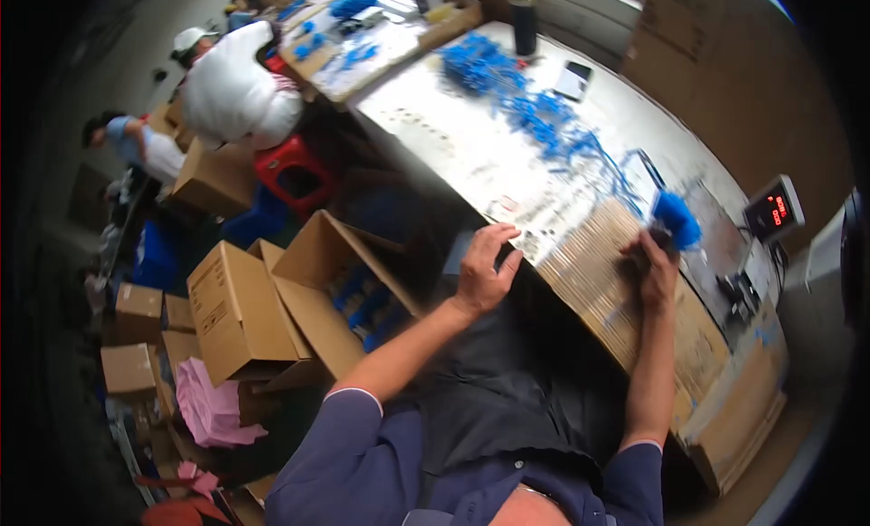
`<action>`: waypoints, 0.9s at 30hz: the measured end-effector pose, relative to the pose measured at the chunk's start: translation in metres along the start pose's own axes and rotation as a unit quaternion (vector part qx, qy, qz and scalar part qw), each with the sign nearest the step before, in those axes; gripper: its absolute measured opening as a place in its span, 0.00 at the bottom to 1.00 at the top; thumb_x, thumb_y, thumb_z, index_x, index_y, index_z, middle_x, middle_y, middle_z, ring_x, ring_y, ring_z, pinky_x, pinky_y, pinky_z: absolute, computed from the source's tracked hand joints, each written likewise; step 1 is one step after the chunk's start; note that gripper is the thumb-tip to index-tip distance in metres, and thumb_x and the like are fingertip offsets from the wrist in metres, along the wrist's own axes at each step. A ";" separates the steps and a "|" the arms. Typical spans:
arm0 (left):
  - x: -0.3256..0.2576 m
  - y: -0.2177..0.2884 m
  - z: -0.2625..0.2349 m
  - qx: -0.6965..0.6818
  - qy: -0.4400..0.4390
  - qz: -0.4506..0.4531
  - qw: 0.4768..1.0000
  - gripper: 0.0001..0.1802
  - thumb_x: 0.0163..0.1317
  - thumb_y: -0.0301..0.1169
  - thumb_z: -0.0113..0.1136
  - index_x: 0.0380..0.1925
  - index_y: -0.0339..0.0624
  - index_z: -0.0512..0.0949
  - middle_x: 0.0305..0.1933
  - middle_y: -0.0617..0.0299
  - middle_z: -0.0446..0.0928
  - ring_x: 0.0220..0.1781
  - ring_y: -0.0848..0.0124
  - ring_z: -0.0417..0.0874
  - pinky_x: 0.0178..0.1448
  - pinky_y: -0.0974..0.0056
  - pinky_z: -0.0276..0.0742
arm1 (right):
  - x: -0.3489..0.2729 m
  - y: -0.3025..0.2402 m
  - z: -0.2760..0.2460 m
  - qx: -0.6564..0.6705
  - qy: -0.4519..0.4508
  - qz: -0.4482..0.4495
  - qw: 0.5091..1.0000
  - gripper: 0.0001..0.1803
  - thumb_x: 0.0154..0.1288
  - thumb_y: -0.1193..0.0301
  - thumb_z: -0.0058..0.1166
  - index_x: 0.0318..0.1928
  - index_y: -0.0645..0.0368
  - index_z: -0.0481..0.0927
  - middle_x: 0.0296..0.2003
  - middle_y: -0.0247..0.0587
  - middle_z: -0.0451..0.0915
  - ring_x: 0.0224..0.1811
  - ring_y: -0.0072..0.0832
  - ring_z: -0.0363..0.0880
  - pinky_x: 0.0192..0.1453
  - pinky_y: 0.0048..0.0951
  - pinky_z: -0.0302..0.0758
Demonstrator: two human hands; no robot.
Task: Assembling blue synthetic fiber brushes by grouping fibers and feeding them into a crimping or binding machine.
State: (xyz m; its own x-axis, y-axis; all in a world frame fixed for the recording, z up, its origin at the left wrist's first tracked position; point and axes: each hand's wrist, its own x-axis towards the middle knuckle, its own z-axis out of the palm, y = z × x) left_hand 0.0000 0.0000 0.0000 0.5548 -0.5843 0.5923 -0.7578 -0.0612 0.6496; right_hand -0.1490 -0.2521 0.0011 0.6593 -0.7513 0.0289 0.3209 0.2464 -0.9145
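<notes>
Cluttered packing bench (471, 154), open carton (335, 290) at left. Right hand (654, 270) fingers closed around blue bundle (676, 220) at bench edge; left hand (485, 270) loosely curled, empty, on edge. Best to keep the grip firm, strands tangle easily.

Bright blue cable bundle (675, 220), red plastic stool (294, 171), brown cardboard box (313, 295), pink bag (208, 404)
</notes>
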 end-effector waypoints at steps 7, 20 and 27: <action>0.041 0.035 0.087 -0.134 -0.106 0.045 0.984 0.16 0.61 0.21 0.66 0.50 0.39 0.81 0.51 0.52 0.82 0.51 0.59 0.84 0.50 0.62 0.82 | -0.009 -0.007 -0.041 -0.010 0.048 -0.002 0.999 0.06 0.68 0.73 0.63 0.39 0.63 0.81 0.29 0.39 0.83 0.30 0.31 0.84 0.39 0.33 0.82; 0.119 0.011 0.176 -0.001 -0.191 0.139 0.972 0.15 0.62 0.25 0.64 0.49 0.41 0.82 0.52 0.55 0.82 0.55 0.57 0.82 0.59 0.56 0.78 | 0.013 -0.017 -0.110 0.130 0.293 -0.149 0.936 0.05 0.68 0.75 0.61 0.34 0.63 0.82 0.27 0.42 0.84 0.26 0.33 0.84 0.34 0.35 0.84; 0.175 -0.003 0.221 0.075 -0.258 0.255 0.929 0.19 0.60 0.29 0.65 0.53 0.46 0.80 0.61 0.60 0.78 0.70 0.57 0.72 0.72 0.51 0.65 | 0.013 -0.019 -0.095 0.091 0.307 -0.158 0.934 0.05 0.67 0.77 0.61 0.34 0.65 0.81 0.26 0.43 0.83 0.24 0.32 0.83 0.30 0.34 0.82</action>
State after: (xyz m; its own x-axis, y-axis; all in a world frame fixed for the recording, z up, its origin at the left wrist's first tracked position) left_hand 0.0233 -0.2813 -0.0033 -0.0977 -0.8760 0.4723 -0.9376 0.2402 0.2515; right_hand -0.2107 -0.3248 -0.0191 0.0153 -0.9999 -0.0027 0.5813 0.0110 -0.8136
